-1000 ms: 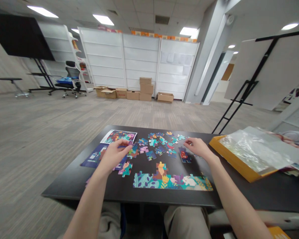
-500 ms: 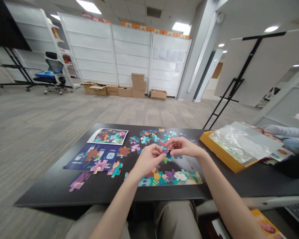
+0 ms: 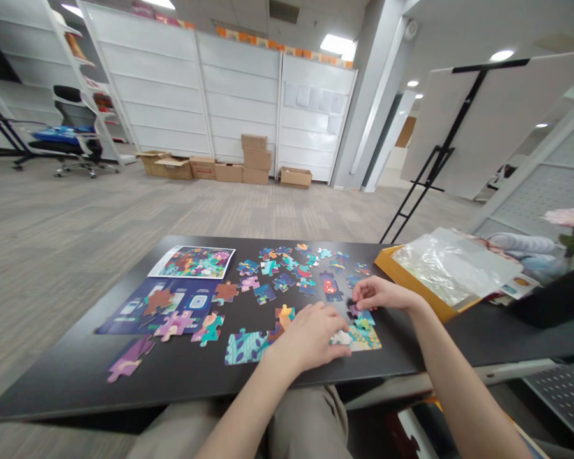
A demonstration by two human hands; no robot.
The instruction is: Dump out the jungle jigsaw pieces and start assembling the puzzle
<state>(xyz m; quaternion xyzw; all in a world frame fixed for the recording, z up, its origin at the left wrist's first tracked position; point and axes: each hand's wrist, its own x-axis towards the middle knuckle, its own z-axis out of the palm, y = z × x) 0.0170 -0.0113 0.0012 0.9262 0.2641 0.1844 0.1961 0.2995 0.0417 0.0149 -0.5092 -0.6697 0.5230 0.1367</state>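
Observation:
My left hand [image 3: 310,336] lies over the joined puzzle strip [image 3: 245,347] near the table's front edge, fingers stretched out, hiding the strip's middle. At the strip's right end, my right hand [image 3: 375,294] pinches a purple and teal jigsaw puzzle piece [image 3: 363,317]. That piece touches the strip's upper edge; whether it is locked in, I cannot tell. A dark blue piece with a red figure [image 3: 330,286] lies between the hands, farther back. Loose pieces [image 3: 284,281] are scattered behind them, several in blue and teal.
On the left are a printed picture sheet [image 3: 198,262] and a dark blue leaflet [image 3: 138,309] with pieces on it. A purple piece [image 3: 130,360] lies in front. At right sit a yellow box [image 3: 387,261] with clear plastic and a black pot [image 3: 552,306] with a pink flower.
My right hand has moved right and down to the strip's right end with a piece. The left hand has parted from it and lowered onto the strip. The view has shifted right.

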